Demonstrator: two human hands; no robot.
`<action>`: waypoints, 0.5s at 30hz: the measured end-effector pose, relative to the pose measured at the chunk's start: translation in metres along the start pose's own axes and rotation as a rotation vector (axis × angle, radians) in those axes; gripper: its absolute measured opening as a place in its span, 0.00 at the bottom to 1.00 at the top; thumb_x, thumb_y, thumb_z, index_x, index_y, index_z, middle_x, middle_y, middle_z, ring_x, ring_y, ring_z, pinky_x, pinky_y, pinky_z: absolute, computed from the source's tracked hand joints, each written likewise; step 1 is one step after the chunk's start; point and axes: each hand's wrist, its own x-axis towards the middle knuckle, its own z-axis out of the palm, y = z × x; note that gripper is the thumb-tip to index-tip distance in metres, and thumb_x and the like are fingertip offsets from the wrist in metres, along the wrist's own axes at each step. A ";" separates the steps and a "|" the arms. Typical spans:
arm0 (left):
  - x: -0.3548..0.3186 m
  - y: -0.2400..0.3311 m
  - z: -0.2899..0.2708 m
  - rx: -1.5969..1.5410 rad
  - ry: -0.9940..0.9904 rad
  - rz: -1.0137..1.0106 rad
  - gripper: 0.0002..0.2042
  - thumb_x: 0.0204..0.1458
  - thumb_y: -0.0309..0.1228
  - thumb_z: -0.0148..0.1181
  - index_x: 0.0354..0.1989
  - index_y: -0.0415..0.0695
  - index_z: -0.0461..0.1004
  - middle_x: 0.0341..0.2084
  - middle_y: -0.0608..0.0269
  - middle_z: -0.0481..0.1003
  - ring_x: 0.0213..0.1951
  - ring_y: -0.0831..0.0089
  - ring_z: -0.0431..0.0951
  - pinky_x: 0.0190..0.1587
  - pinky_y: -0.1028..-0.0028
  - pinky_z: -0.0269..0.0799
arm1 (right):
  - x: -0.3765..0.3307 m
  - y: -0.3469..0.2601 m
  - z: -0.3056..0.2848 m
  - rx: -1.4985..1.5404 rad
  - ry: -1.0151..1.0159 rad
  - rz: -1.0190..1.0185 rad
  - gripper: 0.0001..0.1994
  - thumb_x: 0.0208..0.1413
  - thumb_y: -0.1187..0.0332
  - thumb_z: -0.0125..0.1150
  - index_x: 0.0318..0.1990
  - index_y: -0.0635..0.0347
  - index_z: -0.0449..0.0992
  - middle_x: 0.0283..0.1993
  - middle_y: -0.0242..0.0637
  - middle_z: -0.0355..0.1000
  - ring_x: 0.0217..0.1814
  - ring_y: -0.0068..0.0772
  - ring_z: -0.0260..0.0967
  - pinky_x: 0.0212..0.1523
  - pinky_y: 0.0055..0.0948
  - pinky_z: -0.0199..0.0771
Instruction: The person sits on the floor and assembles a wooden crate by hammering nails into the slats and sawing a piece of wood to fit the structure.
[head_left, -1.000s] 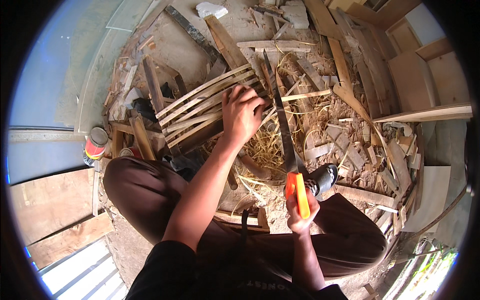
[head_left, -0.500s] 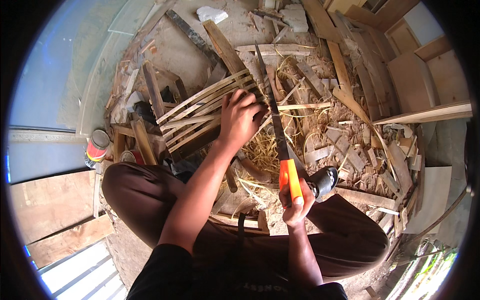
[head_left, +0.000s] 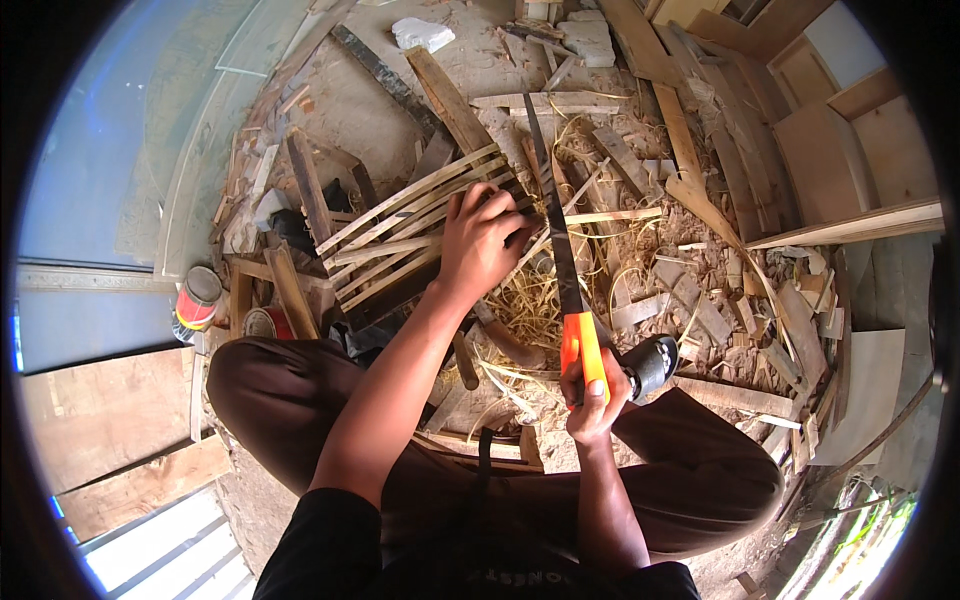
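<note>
My right hand (head_left: 598,402) is closed around the orange handle (head_left: 584,350) of a handsaw. Its long dark blade (head_left: 558,230) points away from me, tilted slightly left. Just left of the blade, my left hand (head_left: 484,238) curls over a set of thin pale wooden strips (head_left: 385,243), close to their right ends. The strips lie side by side across a dark wooden piece, fanning a little toward the left. The blade runs right beside their ends and my left fingertips; whether it touches the wood I cannot tell.
Wood offcuts (head_left: 690,300) and curly shavings (head_left: 525,300) cover the ground ahead and to the right. A plank (head_left: 447,100) leans beyond the strips. Two cans, one a red-labelled can (head_left: 198,295), stand at left. My sandalled foot (head_left: 650,365) is beside the saw handle.
The saw blade has shifted slightly to the right, its tip now a little nearer to me. My left hand keeps its place on the strips.
</note>
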 end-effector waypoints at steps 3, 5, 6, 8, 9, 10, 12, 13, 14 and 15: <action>0.000 0.000 0.000 -0.002 -0.003 -0.001 0.07 0.46 0.31 0.74 0.35 0.56 0.88 0.33 0.74 0.74 0.50 0.66 0.73 0.50 0.59 0.65 | 0.000 0.004 0.000 -0.004 0.003 -0.010 0.31 0.68 0.39 0.50 0.28 0.62 0.69 0.17 0.27 0.62 0.17 0.19 0.60 0.20 0.25 0.56; 0.000 0.000 0.000 -0.002 -0.001 0.000 0.07 0.46 0.31 0.74 0.34 0.56 0.88 0.33 0.74 0.74 0.50 0.66 0.73 0.51 0.59 0.65 | 0.001 0.003 0.002 0.005 0.007 -0.008 0.31 0.68 0.39 0.50 0.28 0.62 0.69 0.17 0.27 0.62 0.17 0.20 0.60 0.20 0.26 0.56; 0.000 0.000 0.000 -0.001 0.003 0.002 0.07 0.47 0.31 0.74 0.34 0.56 0.88 0.33 0.74 0.75 0.50 0.66 0.73 0.51 0.59 0.65 | 0.001 0.003 0.003 0.000 0.007 -0.008 0.31 0.68 0.39 0.50 0.28 0.62 0.69 0.17 0.27 0.62 0.17 0.20 0.60 0.20 0.26 0.56; 0.000 0.000 0.000 -0.001 0.005 0.005 0.06 0.47 0.31 0.73 0.34 0.56 0.88 0.34 0.73 0.75 0.51 0.65 0.73 0.52 0.58 0.65 | 0.002 0.002 0.003 -0.011 0.009 -0.009 0.30 0.68 0.40 0.50 0.28 0.61 0.69 0.17 0.27 0.62 0.17 0.20 0.60 0.20 0.25 0.56; 0.000 0.001 0.000 -0.002 0.003 0.006 0.05 0.47 0.31 0.73 0.33 0.55 0.88 0.34 0.73 0.75 0.51 0.65 0.73 0.53 0.58 0.65 | 0.001 0.002 0.003 -0.014 0.012 0.002 0.30 0.68 0.40 0.50 0.28 0.61 0.69 0.17 0.27 0.62 0.17 0.20 0.60 0.20 0.26 0.56; 0.001 0.001 0.000 -0.002 0.001 0.007 0.05 0.47 0.31 0.73 0.33 0.54 0.87 0.34 0.72 0.75 0.51 0.64 0.73 0.53 0.58 0.65 | 0.000 0.002 0.003 -0.016 0.015 0.014 0.30 0.68 0.40 0.50 0.27 0.61 0.69 0.17 0.27 0.62 0.18 0.20 0.60 0.20 0.26 0.56; -0.001 -0.001 0.003 0.041 -0.011 -0.005 0.04 0.48 0.31 0.72 0.32 0.52 0.87 0.35 0.71 0.75 0.52 0.63 0.73 0.54 0.57 0.66 | -0.014 0.002 -0.002 0.007 0.031 0.072 0.30 0.68 0.40 0.50 0.27 0.60 0.69 0.18 0.27 0.62 0.18 0.20 0.60 0.21 0.26 0.56; -0.002 -0.001 0.004 0.063 -0.017 -0.009 0.04 0.48 0.31 0.72 0.32 0.50 0.87 0.35 0.70 0.76 0.52 0.62 0.73 0.54 0.56 0.66 | -0.034 0.004 -0.011 0.034 0.046 0.115 0.30 0.68 0.41 0.50 0.26 0.60 0.68 0.18 0.28 0.62 0.18 0.21 0.60 0.21 0.26 0.56; -0.001 0.002 0.002 0.047 -0.021 -0.030 0.03 0.49 0.30 0.72 0.31 0.48 0.86 0.35 0.69 0.76 0.52 0.61 0.74 0.54 0.55 0.66 | -0.052 0.004 -0.019 -0.067 0.051 0.030 0.29 0.68 0.41 0.50 0.26 0.60 0.68 0.18 0.28 0.61 0.18 0.22 0.60 0.20 0.27 0.56; -0.001 0.002 0.002 0.037 -0.018 -0.027 0.03 0.49 0.30 0.72 0.31 0.48 0.86 0.35 0.69 0.76 0.52 0.61 0.74 0.54 0.54 0.67 | -0.069 -0.003 -0.024 -0.150 0.066 -0.006 0.30 0.68 0.41 0.49 0.25 0.60 0.69 0.17 0.29 0.61 0.17 0.23 0.61 0.20 0.27 0.57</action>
